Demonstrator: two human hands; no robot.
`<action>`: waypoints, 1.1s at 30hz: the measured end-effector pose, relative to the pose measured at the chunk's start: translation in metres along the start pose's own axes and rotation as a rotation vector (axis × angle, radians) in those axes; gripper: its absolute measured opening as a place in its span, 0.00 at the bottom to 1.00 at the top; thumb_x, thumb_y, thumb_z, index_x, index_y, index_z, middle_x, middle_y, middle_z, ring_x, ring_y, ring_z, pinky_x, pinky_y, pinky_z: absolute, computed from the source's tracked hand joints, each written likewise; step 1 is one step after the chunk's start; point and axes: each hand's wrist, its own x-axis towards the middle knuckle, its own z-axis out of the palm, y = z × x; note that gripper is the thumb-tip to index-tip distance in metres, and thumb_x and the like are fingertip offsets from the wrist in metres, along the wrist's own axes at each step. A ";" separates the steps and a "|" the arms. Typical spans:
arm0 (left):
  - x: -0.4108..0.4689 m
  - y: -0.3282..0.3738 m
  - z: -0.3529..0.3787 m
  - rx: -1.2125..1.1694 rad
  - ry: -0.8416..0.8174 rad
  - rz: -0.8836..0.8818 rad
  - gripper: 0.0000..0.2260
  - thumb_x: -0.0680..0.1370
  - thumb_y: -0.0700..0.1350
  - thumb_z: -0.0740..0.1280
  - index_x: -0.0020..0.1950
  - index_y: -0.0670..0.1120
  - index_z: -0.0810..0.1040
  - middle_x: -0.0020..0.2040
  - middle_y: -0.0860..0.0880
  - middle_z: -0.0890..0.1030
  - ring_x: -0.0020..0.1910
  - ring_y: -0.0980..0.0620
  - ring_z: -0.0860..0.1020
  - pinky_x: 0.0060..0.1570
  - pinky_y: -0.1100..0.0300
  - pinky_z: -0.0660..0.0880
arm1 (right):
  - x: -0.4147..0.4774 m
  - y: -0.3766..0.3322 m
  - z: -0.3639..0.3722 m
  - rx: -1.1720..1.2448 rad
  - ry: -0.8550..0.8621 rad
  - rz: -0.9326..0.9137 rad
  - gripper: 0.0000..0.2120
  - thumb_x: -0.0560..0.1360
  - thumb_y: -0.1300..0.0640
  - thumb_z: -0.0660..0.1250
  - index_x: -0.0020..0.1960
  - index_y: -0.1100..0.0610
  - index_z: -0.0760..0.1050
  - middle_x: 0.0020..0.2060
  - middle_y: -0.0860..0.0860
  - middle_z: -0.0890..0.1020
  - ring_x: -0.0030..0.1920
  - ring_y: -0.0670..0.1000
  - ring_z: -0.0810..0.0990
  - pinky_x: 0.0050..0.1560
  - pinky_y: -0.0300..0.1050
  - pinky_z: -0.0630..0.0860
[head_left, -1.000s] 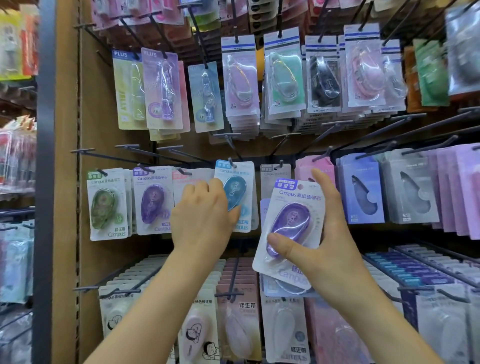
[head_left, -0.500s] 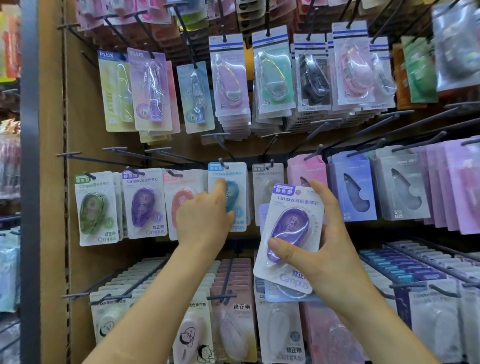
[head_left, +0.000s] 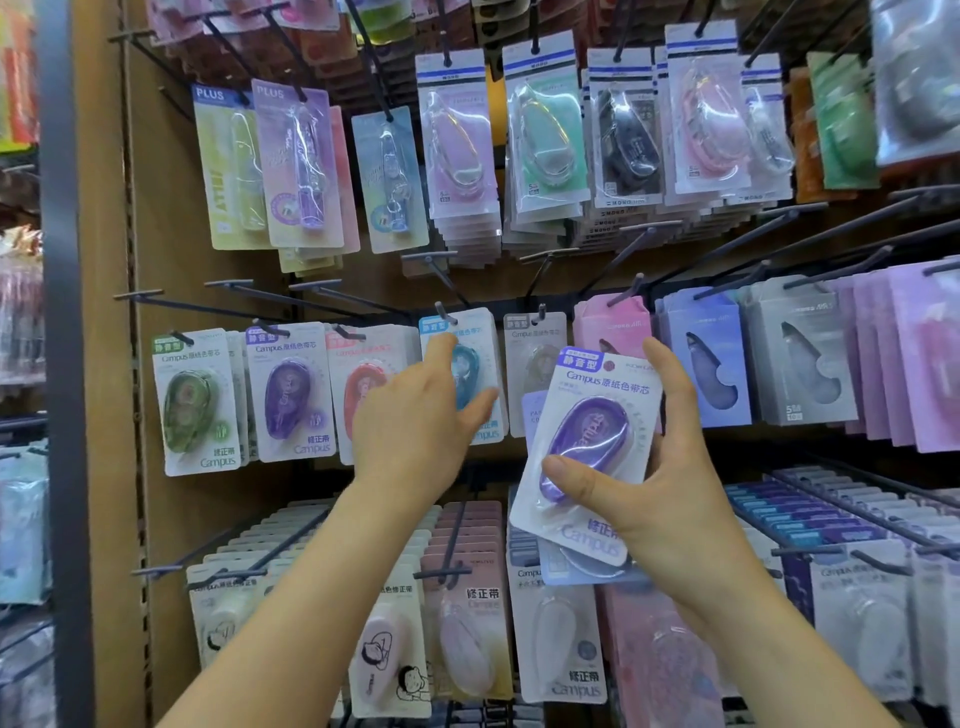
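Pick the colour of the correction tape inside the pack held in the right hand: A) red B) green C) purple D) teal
C: the right hand grips a purple Campus correction tape pack, with the thumb across its clear blister. The left hand reaches with open fingers toward the teal pack that hangs on its hook.

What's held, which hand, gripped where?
Right hand holds the purple tape pack: thumb on the blister's lower end, fingers along the right edge. Left hand holds nothing; it reaches at the blue pack.
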 end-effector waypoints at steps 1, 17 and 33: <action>-0.013 0.003 -0.006 -0.238 -0.023 0.014 0.17 0.78 0.60 0.64 0.63 0.54 0.72 0.41 0.54 0.81 0.42 0.51 0.80 0.39 0.55 0.74 | 0.000 -0.002 0.000 0.007 0.001 -0.001 0.50 0.59 0.58 0.80 0.71 0.34 0.58 0.63 0.38 0.77 0.59 0.41 0.79 0.60 0.42 0.78; -0.073 0.022 -0.023 -1.333 -0.241 -0.339 0.16 0.72 0.45 0.73 0.57 0.51 0.74 0.37 0.48 0.82 0.35 0.53 0.81 0.34 0.61 0.78 | -0.017 -0.021 -0.010 0.015 -0.301 0.090 0.49 0.73 0.68 0.71 0.72 0.26 0.50 0.64 0.43 0.79 0.62 0.46 0.80 0.59 0.45 0.79; -0.091 0.000 -0.048 -0.875 -0.047 -0.139 0.11 0.73 0.57 0.67 0.54 0.64 0.81 0.53 0.59 0.76 0.55 0.69 0.74 0.52 0.79 0.67 | -0.025 -0.017 0.011 0.325 -0.079 0.203 0.21 0.60 0.55 0.77 0.52 0.59 0.83 0.50 0.57 0.86 0.51 0.56 0.86 0.45 0.42 0.81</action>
